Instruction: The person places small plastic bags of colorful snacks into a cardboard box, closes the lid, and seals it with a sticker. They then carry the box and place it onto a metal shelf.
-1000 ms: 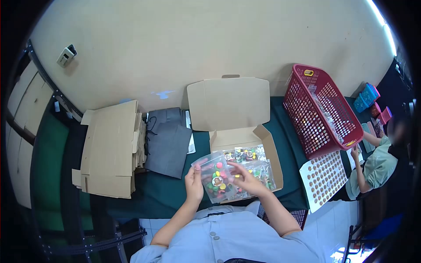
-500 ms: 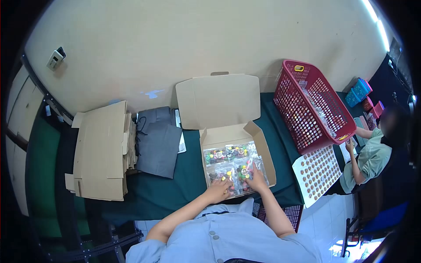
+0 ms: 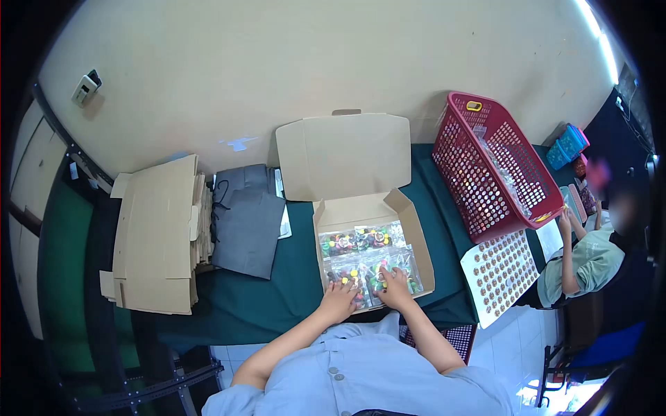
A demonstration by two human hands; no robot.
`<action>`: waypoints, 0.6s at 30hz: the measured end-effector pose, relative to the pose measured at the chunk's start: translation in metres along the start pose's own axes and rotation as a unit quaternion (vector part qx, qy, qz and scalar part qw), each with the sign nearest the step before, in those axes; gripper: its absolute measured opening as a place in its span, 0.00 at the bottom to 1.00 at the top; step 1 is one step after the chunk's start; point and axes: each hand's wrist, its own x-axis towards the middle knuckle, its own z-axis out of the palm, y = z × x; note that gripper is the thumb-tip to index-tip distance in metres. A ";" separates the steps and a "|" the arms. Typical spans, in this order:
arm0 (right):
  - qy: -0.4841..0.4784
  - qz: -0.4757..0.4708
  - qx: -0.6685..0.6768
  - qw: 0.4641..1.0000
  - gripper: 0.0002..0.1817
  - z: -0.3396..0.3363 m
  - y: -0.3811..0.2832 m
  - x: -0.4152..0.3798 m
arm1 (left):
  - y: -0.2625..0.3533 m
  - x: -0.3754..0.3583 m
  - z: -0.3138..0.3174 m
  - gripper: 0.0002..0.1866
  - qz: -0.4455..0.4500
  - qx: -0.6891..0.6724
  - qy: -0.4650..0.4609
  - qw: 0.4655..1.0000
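Note:
An open cardboard box (image 3: 425, 267) stands at the table's front edge with its lid (image 3: 347, 158) raised behind. Several clear bags of colourful round pieces (image 3: 378, 237) lie inside it, in a back row and a front row. My left hand (image 3: 338, 301) rests on the front left bag with its fingers spread. On the front right bag lies my right hand (image 3: 395, 288), its fingers apart and pointing away from me. Neither hand is closed round a bag.
Flattened cardboard boxes (image 3: 154, 236) are stacked at the left, beside dark grey paper bags (image 3: 248, 232). Right of the box are a red basket (image 3: 479, 201) holding clear bags and a sheet of round stickers (image 3: 501, 277). Another person (image 3: 586, 260) sits at the far right.
My right hand has drawn back towards me over the front right bag. My left hand has shifted slightly left. The other person's arm has risen towards the basket's corner.

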 end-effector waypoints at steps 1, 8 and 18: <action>-0.001 0.002 0.000 1.000 0.40 0.001 0.000 0.000 | 0.002 0.000 -0.001 0.24 0.001 -0.001 -0.001 1.000; -0.001 -0.028 0.055 0.998 0.41 -0.002 0.005 0.007 | 0.014 0.007 -0.018 0.22 -0.050 -0.077 0.038 0.995; 0.259 -0.103 0.213 0.936 0.38 -0.182 0.013 0.024 | 0.092 0.091 -0.090 0.32 0.083 -0.171 0.138 0.972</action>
